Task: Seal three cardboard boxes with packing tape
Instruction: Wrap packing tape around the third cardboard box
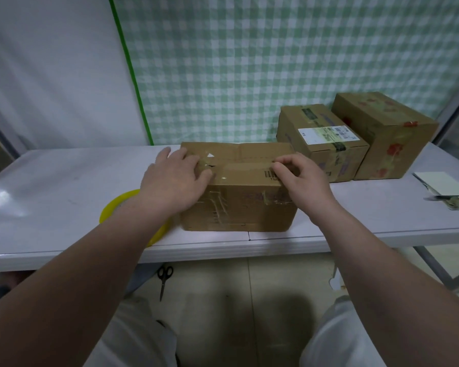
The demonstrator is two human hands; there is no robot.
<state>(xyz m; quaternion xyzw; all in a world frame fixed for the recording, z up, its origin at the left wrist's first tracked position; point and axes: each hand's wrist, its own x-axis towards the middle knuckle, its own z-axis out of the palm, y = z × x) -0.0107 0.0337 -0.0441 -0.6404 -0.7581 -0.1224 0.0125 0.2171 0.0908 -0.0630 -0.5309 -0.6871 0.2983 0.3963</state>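
A brown cardboard box point(245, 200) stands near the front edge of the white table point(64, 186), flaps folded down, with old tape scraps on its front. My left hand point(174, 178) lies on the left end of its top with the fingers spread flat over the flaps. My right hand point(301, 178) rests on the right end, fingertips curled and pinching at the tape along the seam. A yellow roll of packing tape point(117, 207) lies flat on the table left of the box, partly hidden by my left forearm.
Two more cardboard boxes stand at the back right: one with a white label point(321, 139) and one with red flower prints point(387, 133). A notepad with a knife point(448, 193) lies at the right edge. Scissors point(164, 279) lie on the floor under the table.
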